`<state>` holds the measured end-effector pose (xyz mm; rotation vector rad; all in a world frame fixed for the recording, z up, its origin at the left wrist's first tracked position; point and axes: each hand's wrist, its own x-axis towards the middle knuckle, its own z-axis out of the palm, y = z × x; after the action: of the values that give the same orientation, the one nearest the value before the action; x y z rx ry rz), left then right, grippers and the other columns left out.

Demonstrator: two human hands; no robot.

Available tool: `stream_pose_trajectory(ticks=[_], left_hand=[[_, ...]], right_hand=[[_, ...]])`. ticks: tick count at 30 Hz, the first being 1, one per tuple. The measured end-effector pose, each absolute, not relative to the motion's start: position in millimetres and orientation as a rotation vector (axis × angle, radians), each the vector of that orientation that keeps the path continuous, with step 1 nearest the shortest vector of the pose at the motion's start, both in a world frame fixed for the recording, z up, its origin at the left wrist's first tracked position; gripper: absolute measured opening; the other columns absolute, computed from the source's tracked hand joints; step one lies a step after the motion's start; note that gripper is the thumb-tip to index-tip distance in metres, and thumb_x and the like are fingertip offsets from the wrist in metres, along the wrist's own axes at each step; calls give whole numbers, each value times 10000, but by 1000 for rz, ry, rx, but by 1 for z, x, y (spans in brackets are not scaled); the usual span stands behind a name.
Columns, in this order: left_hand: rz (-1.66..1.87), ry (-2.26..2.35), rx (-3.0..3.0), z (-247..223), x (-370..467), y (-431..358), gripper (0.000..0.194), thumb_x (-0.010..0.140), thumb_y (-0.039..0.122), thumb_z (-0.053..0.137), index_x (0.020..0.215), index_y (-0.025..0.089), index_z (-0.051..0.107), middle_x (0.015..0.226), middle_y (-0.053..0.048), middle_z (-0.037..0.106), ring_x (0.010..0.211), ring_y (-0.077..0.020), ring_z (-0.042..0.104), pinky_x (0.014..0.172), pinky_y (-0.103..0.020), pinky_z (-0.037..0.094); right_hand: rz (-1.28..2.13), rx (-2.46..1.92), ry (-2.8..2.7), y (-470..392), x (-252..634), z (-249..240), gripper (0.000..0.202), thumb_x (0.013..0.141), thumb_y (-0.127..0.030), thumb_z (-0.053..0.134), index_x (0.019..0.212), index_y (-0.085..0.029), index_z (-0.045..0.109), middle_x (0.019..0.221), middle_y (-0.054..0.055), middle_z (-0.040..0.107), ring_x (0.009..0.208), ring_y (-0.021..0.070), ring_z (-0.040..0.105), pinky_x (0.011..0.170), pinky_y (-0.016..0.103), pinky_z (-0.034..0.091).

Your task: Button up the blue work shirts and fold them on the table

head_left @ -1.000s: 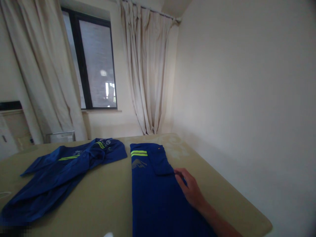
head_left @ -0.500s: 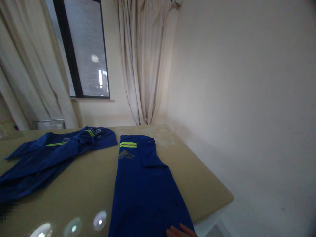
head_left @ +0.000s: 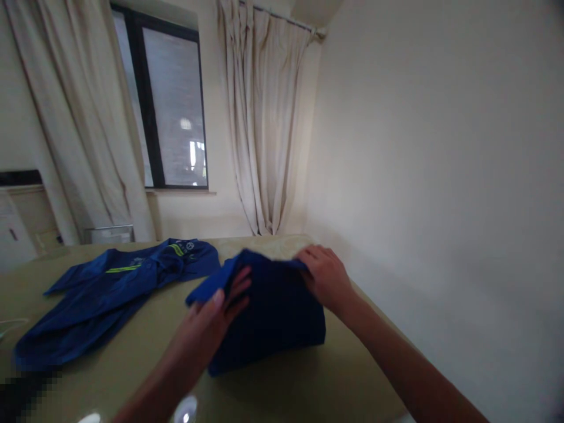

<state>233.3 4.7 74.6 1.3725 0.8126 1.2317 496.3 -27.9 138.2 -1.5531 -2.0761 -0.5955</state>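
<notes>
"Two bare hands are at the blue garment (head_left: 273, 317), right?"

"Yes. It's folded over at the front of the worktop (head_left: 171, 329), its top edge bunched up between them."

"How do the fingers of the left hand (head_left: 207, 323) stand?"

"Spread, with gaps between them, and the thumb apart. They lie against the left part of the garment, beside a flap that slants out to the left, and are not closed round it."

"And the right hand (head_left: 328, 276)?"

"Its fingers are curled over the top right edge, closed on the cloth. The thumb is hard to make out."

"Does the lower edge touch the worktop?"

"I can't tell; there is a dark shadow right below it."

"What lies to the left?"

"A blue shirt (head_left: 127, 288), spread out at a slant on the worktop, apart from the garment. It has yellow-green stripes and a pale round badge near its far end. A white cord (head_left: 15, 321) lies at the left edge of the view."

"And beyond?"

"A dark-framed window (head_left: 174, 111) between a left curtain (head_left: 74, 117) and a right curtain (head_left: 264, 117), both pale. A plain wall (head_left: 432, 147) runs along the right side."
</notes>
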Motion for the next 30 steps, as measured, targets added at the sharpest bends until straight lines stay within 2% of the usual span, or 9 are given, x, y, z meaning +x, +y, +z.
stream_pose_trajectory(ticks=[3,6,9,13,15,18,21,25,30], left_hand=[[1367,738,1389,84,217,38,739,908,573,600,1533,270,349,1534,-128,513,1366,-285,537,1127,-481,454],[1372,991,1704,43,185,46,671,850,522,694,1440,286,480,1504,-108,548,1345,-302,554,1129,-504,446],[1315,1434,1820,-31,163,45,659,901,577,544,1441,204,486,1466,-153,570,1359,-335,534,1118,-556,444],[900,1699,2069,-100,164,52,628,930,507,406,1423,136,521,1459,-173,586,1376,-357,508,1153,-595,366],[758,1720,2199,-105,169,61,563,964,446,330,1405,171,547,1447,-139,605,1373,-339,507,1154,-592,348],[728,1774,2233,-92,170,79,546,991,369,270,1409,133,530,1463,-157,578,1394,-286,480,1166,-503,356],[773,2034,2153,-78,158,94,576,973,340,316,1468,74,441,1588,-198,408,1485,-320,341,1160,-511,351],[760,2386,1995,-75,122,106,706,962,444,350,1548,51,314,1665,-221,234,1534,-375,203,1165,-568,300],[632,2657,1692,-69,66,115,839,916,615,367,1491,5,395,1574,-296,361,1516,-424,222,1186,-589,217]], right_hand=[[-704,-1803,-1744,41,478,126,284,966,-228,585,1241,-180,637,1197,150,667,1097,287,578,941,434,452],[-624,-1793,-1779,49,459,78,364,981,-270,563,1330,-174,599,1323,159,627,1176,309,555,998,461,436],[-275,-1665,-2064,19,433,13,463,979,-462,578,1377,-226,594,1414,116,600,1278,308,534,1100,463,393],[136,-1456,-2349,-15,405,-50,764,915,-675,578,1571,-362,344,1640,47,358,1479,300,362,1222,490,252],[226,-1508,-2344,-13,401,-61,706,950,-640,547,1572,-377,341,1645,44,344,1493,293,348,1232,500,236],[171,-1764,-2221,7,411,-66,478,1022,-433,498,1481,-305,525,1563,104,475,1420,309,466,1169,494,348],[-53,-1979,-2105,35,438,-70,416,1015,-263,463,1395,-234,629,1457,166,582,1317,333,574,1074,488,444],[-297,-2039,-2036,69,494,-80,451,1001,-209,397,1373,-237,650,1407,165,626,1249,316,630,1029,472,473],[-403,-2186,-1753,99,555,-93,469,983,-236,365,1323,-216,688,1351,183,660,1208,321,646,981,479,477]])
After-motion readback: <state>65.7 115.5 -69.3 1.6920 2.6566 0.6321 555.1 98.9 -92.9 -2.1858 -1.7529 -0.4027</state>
